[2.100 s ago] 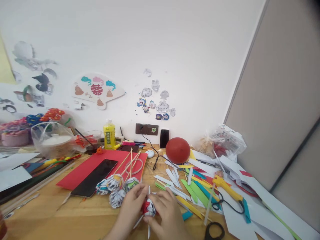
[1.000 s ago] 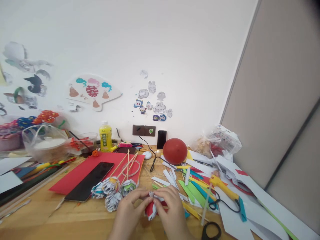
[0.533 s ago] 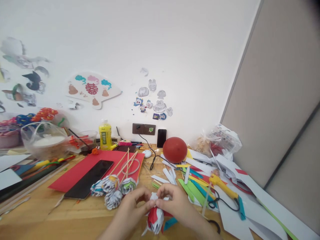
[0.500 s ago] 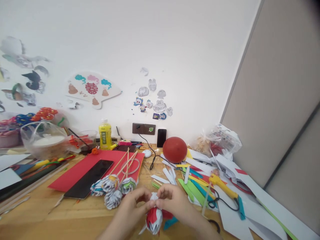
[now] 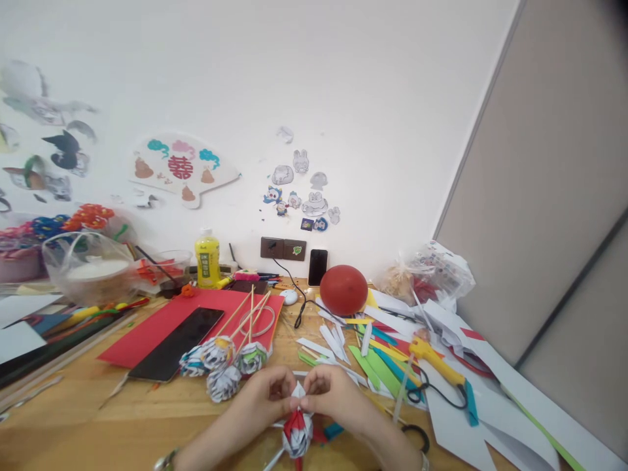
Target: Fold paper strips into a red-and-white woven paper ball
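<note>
Above a red-and-white paper flower (image 5: 297, 437), my left hand (image 5: 271, 394) and my right hand (image 5: 330, 395) meet at their fingertips. Both pinch a small white piece of paper (image 5: 298, 390) folded to a point. Its lower end touches the top of the flower, though how they join is hidden by my thumbs. A thin white strip (image 5: 275, 460) sticks out at the flower's lower left. Left of my left hand lie several similar paper flowers (image 5: 223, 381) on wooden sticks (image 5: 252, 317).
A yellow glue gun (image 5: 438, 362) with a black cord lies at right among coloured paper strips (image 5: 380, 367). A red balloon (image 5: 343, 290) sits at the back. On red card (image 5: 142, 338) at left rests a black phone (image 5: 179, 343); a yellow bottle (image 5: 207, 260) stands behind.
My hands and the paper flower shift slightly left. The white paper now shows a sharper point between my fingertips. The camera view tilts a little, and a bracelet or watch on my left wrist comes into view.
</note>
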Available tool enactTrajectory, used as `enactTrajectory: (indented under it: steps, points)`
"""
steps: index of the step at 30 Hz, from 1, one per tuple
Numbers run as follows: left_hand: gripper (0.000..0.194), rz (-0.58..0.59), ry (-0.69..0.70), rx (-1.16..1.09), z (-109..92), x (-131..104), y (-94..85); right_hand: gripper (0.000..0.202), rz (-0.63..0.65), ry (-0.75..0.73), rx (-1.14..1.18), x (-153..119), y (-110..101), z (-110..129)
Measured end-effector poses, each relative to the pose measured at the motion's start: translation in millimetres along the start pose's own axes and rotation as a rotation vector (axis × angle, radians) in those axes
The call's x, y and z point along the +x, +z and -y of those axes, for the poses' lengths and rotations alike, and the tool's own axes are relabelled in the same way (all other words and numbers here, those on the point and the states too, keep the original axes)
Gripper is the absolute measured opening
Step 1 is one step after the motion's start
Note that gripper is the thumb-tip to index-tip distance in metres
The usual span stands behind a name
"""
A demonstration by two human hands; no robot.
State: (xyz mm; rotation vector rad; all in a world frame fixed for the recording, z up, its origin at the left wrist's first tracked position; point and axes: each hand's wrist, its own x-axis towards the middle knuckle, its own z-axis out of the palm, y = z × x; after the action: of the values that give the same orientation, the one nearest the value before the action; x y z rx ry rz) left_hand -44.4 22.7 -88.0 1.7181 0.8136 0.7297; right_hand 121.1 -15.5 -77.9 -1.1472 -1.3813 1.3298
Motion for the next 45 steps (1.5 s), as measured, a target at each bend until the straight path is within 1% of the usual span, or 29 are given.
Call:
enactTrajectory:
  steps: [3,7,9,10,12,13,15,17,19,22,24,26,28,29,31,34,36,38,41,45]
  points:
    - [0.018,-0.012,0.002,0.003,-6.4,-0.7,2.5,0.013,-0.041,-0.051,-0.077,0.4,2.0,-1.7]
    - [0.016,-0.107,0.017,0.137,-16.1,-2.3,6.9,0.012,-0.141,-0.118,-0.262,-1.8,3.7,-1.6]
    - [0.016,-0.125,0.020,0.143,-18.6,-3.0,7.3,0.012,-0.160,-0.156,-0.354,-4.1,3.4,1.5]
    - [0.015,-0.120,0.018,0.104,-18.9,-3.3,6.8,0.013,-0.170,-0.179,-0.394,-5.1,3.1,3.4]
    - [0.011,-0.094,-0.019,-0.045,-17.4,-3.5,5.0,0.014,-0.193,-0.224,-0.442,-6.0,2.6,6.1]
    - [0.014,-0.078,-0.054,-0.136,-15.9,-3.6,4.0,0.014,-0.205,-0.248,-0.452,-5.9,2.4,6.4]
    - [0.027,-0.036,-0.131,-0.272,-12.7,-3.6,3.1,0.013,-0.204,-0.291,-0.452,-4.6,2.6,4.4]
    - [0.034,-0.011,-0.178,-0.307,-11.4,-3.7,3.9,0.015,-0.191,-0.335,-0.480,-2.9,3.1,0.3]
    - [0.036,-0.025,-0.182,-0.308,-13.5,-4.2,5.9,0.018,-0.209,-0.392,-0.557,-1.8,3.4,-3.2]
    - [0.036,-0.023,-0.208,-0.401,-19.6,-5.0,9.2,0.009,-0.226,-0.496,-0.611,-1.8,3.7,-3.3]
    - [0.038,0.006,-0.241,-0.424,-20.4,-4.6,11.2,0.010,-0.211,-0.553,-0.600,-2.7,4.4,-0.7]
    - [0.041,-0.040,-0.245,-0.296,-16.2,-2.9,13.5,0.011,-0.183,-0.592,-0.622,-4.1,5.6,2.1]
    - [0.040,-0.154,-0.211,-0.102,-8.9,-0.6,15.7,0.011,-0.141,-0.631,-0.669,-5.7,6.9,3.9]
    - [0.038,-0.202,-0.194,-0.039,-5.4,0.5,16.5,0.013,-0.116,-0.658,-0.688,-6.5,7.1,4.4]
    - [0.032,-0.267,-0.163,0.034,-0.6,2.4,16.6,0.016,-0.066,-0.719,-0.724,-8.0,6.6,5.5]
    - [0.026,-0.325,-0.107,0.097,-1.7,4.0,14.0,0.022,0.023,-0.789,-0.761,-10.0,3.6,8.7]
    - [0.024,-0.349,-0.073,0.136,-5.9,4.2,12.1,0.020,0.064,-0.776,-0.756,-11.2,1.8,11.9]
    - [0.022,-0.347,-0.055,0.156,-9.8,3.8,10.9,0.015,0.057,-0.724,-0.733,-12.9,1.4,14.6]
    - [0.022,-0.333,-0.055,0.159,-11.1,3.4,10.3,0.019,0.065,-0.670,-0.742,-16.0,4.2,15.4]
    - [0.022,-0.346,-0.072,0.149,-6.7,4.5,9.9,0.019,0.098,-0.685,-0.810,-18.8,8.3,12.8]
